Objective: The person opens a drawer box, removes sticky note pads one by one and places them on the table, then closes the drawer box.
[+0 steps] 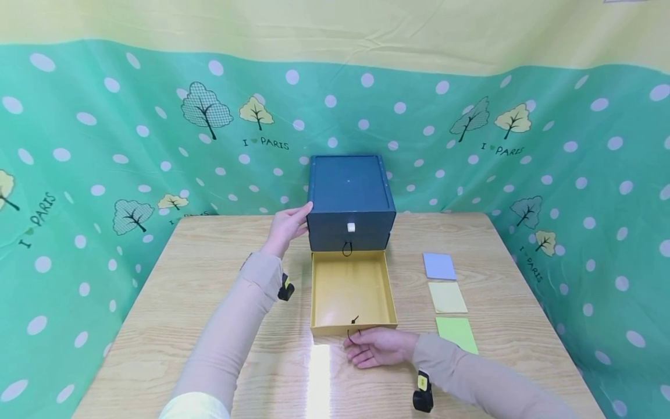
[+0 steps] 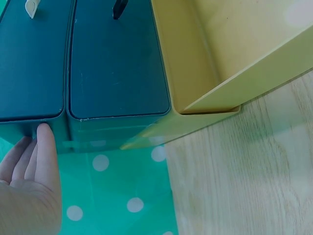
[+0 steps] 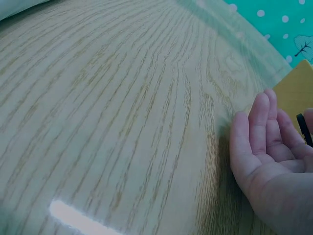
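Note:
A dark blue two-drawer box (image 1: pixel 352 183) stands at the back of the table. Its lower yellow drawer (image 1: pixel 350 291) is pulled far out and holds nothing visible inside. Against the box's left side, my left hand (image 1: pixel 289 227) rests with straight fingers; the left wrist view shows the fingertips touching near the upper drawer (image 2: pixel 34 63). In front of the yellow drawer, my right hand (image 1: pixel 379 347) holds its black cord loop (image 3: pixel 304 129) between thumb and index finger. The right hand's other fingers are loosely bent, palm up.
Right of the drawer, a blue (image 1: pixel 439 266), a pale yellow (image 1: pixel 448 297) and a green sticky-note pad (image 1: pixel 456 333) lie in a column. The upper drawer has a white knob (image 1: pixel 351 227). A green dotted curtain (image 1: pixel 335 116) surrounds the wooden table (image 1: pixel 209 262).

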Action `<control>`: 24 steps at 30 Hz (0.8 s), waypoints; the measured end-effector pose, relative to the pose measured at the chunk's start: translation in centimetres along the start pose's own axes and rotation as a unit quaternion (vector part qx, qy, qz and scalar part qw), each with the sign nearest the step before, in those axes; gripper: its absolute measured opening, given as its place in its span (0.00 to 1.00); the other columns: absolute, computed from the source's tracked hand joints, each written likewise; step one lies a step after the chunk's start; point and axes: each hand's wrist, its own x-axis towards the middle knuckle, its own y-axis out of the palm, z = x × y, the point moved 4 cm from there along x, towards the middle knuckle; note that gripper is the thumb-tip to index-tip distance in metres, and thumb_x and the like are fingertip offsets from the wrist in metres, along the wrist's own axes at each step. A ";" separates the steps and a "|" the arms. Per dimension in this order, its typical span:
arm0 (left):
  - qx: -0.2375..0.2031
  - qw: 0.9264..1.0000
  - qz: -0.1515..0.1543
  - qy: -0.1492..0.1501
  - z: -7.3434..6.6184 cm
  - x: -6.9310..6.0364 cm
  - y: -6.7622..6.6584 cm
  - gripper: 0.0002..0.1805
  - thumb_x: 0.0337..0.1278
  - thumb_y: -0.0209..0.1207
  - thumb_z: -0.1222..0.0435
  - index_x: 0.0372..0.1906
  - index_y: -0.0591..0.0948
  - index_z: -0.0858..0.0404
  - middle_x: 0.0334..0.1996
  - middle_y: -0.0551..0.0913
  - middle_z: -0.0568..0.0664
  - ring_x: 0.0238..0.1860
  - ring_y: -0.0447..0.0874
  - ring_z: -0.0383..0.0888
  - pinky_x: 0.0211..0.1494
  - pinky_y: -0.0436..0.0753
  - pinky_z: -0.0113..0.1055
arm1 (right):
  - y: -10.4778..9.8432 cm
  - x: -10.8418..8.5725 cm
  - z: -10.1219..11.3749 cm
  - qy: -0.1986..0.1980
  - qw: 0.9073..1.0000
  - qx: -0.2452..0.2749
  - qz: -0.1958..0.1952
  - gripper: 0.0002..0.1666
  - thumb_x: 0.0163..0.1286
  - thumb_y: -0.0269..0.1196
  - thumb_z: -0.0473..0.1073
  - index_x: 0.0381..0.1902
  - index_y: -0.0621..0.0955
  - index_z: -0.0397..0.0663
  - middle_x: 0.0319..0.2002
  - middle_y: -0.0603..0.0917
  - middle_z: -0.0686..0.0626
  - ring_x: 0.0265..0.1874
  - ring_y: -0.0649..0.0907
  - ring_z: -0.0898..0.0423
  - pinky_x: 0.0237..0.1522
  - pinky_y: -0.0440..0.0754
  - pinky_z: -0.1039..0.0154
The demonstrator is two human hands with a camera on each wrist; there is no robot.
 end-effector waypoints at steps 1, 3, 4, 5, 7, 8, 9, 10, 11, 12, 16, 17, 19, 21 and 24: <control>0.000 1.000 0.000 0.001 0.0 0.0 0.0 0.33 0.57 0.62 0.50 0.62 0.74 0.65 0.66 0.70 0.55 0.65 0.70 0.49 0.64 0.77 0.39 | 0.0 0.0 0.0 0.001 1.000 0.003 0.000 0.25 0.75 0.47 0.45 0.60 0.68 0.31 0.39 0.81 0.52 0.40 0.81 0.60 0.58 0.79 0.59; 0.000 1.000 0.001 0.003 -0.1 -0.1 0.0 0.33 0.57 0.62 0.50 0.62 0.73 0.66 0.66 0.70 0.55 0.65 0.70 0.49 0.64 0.77 0.39 | -0.1 0.1 0.0 0.001 1.000 0.006 0.000 0.23 0.75 0.47 0.44 0.60 0.69 0.32 0.39 0.81 0.53 0.40 0.81 0.60 0.58 0.79 0.59; -0.001 1.000 0.001 0.004 -0.1 -0.1 0.0 0.33 0.57 0.62 0.50 0.62 0.73 0.66 0.66 0.70 0.55 0.66 0.70 0.50 0.64 0.77 0.39 | -0.1 0.0 0.0 0.000 1.000 0.007 0.000 0.23 0.75 0.47 0.44 0.59 0.69 0.32 0.39 0.81 0.53 0.40 0.81 0.60 0.58 0.79 0.59; -0.002 1.000 0.002 0.004 -0.1 -0.1 0.0 0.33 0.57 0.62 0.50 0.62 0.73 0.66 0.66 0.69 0.55 0.66 0.70 0.50 0.64 0.77 0.40 | -0.1 0.0 0.0 -0.001 1.000 0.009 0.000 0.22 0.75 0.47 0.43 0.59 0.70 0.33 0.39 0.81 0.53 0.40 0.81 0.60 0.58 0.79 0.59; -0.004 1.000 0.002 0.004 -0.1 -0.1 0.0 0.33 0.57 0.62 0.50 0.62 0.73 0.66 0.66 0.69 0.55 0.66 0.69 0.50 0.64 0.77 0.40 | -0.1 0.0 0.0 -0.004 1.000 0.011 0.001 0.21 0.75 0.46 0.43 0.58 0.70 0.33 0.39 0.81 0.53 0.40 0.81 0.61 0.57 0.79 0.60; -0.005 1.000 0.003 0.003 0.0 -0.1 0.0 0.33 0.57 0.62 0.50 0.62 0.73 0.66 0.66 0.69 0.55 0.66 0.69 0.50 0.64 0.77 0.40 | -0.1 0.0 0.0 -0.005 1.000 0.011 0.001 0.21 0.75 0.46 0.42 0.57 0.71 0.34 0.39 0.82 0.53 0.40 0.81 0.61 0.57 0.79 0.61; -0.005 1.000 0.003 0.002 0.0 -0.1 0.0 0.33 0.57 0.62 0.50 0.63 0.73 0.66 0.67 0.69 0.55 0.66 0.69 0.50 0.64 0.77 0.40 | -0.1 0.0 0.1 -0.006 1.000 0.013 0.002 0.20 0.75 0.46 0.42 0.57 0.71 0.34 0.39 0.82 0.53 0.40 0.81 0.61 0.57 0.79 0.61; -0.005 1.000 0.003 0.002 0.0 -0.1 0.0 0.33 0.57 0.62 0.50 0.63 0.73 0.66 0.67 0.69 0.55 0.66 0.69 0.50 0.64 0.77 0.40 | -0.1 0.0 0.1 -0.006 1.000 0.016 0.003 0.20 0.75 0.46 0.42 0.57 0.71 0.34 0.39 0.82 0.53 0.40 0.81 0.61 0.57 0.79 0.61; -0.005 1.000 0.002 0.001 0.0 -0.1 0.0 0.33 0.57 0.62 0.50 0.63 0.73 0.66 0.66 0.69 0.55 0.66 0.69 0.50 0.64 0.77 0.40 | -0.1 -0.1 0.2 -0.008 1.000 0.020 0.004 0.20 0.75 0.45 0.42 0.57 0.71 0.34 0.39 0.82 0.54 0.40 0.81 0.61 0.57 0.79 0.62; -0.004 1.000 0.002 0.001 0.1 0.0 0.0 0.33 0.57 0.62 0.50 0.63 0.73 0.66 0.66 0.69 0.55 0.66 0.69 0.50 0.64 0.77 0.40 | -0.1 -0.1 0.2 -0.010 1.000 0.023 0.005 0.20 0.75 0.45 0.42 0.57 0.71 0.34 0.39 0.82 0.54 0.40 0.81 0.61 0.57 0.79 0.62; -0.002 1.000 0.003 0.000 0.1 0.0 0.0 0.33 0.57 0.62 0.50 0.63 0.73 0.66 0.67 0.69 0.55 0.66 0.69 0.50 0.65 0.76 0.40 | -0.2 -0.1 0.6 -0.023 0.999 0.035 -0.005 0.20 0.75 0.46 0.42 0.57 0.71 0.34 0.38 0.82 0.54 0.40 0.80 0.61 0.57 0.79 0.62; -0.003 1.000 0.005 0.000 0.1 0.0 0.0 0.34 0.57 0.62 0.50 0.63 0.73 0.65 0.67 0.69 0.55 0.66 0.69 0.50 0.65 0.76 0.40 | -0.2 -0.1 0.7 -0.027 0.999 0.036 -0.010 0.20 0.75 0.46 0.42 0.58 0.70 0.34 0.38 0.81 0.54 0.40 0.80 0.61 0.57 0.79 0.62; -0.003 1.000 0.009 -0.002 -0.2 -0.3 0.0 0.33 0.58 0.61 0.50 0.63 0.72 0.66 0.67 0.68 0.55 0.67 0.68 0.50 0.66 0.75 0.41 | -0.3 -0.1 0.8 -0.033 0.999 0.038 -0.018 0.21 0.75 0.47 0.42 0.58 0.70 0.33 0.37 0.82 0.54 0.40 0.80 0.61 0.56 0.79 0.62; -0.004 1.000 0.010 -0.004 -0.2 -0.4 0.0 0.34 0.57 0.62 0.50 0.63 0.72 0.66 0.68 0.67 0.55 0.67 0.67 0.50 0.66 0.75 0.40 | -0.3 -0.1 1.0 -0.036 0.998 0.038 -0.023 0.22 0.75 0.47 0.42 0.59 0.69 0.32 0.37 0.82 0.54 0.40 0.80 0.61 0.56 0.79 0.62; -0.004 1.000 0.009 -0.003 -0.2 -0.3 0.0 0.34 0.58 0.61 0.50 0.63 0.72 0.66 0.67 0.68 0.55 0.67 0.67 0.50 0.65 0.75 0.41 | -0.3 0.0 1.2 -0.038 0.998 0.039 -0.025 0.22 0.75 0.47 0.42 0.59 0.69 0.32 0.38 0.81 0.54 0.40 0.80 0.61 0.56 0.79 0.63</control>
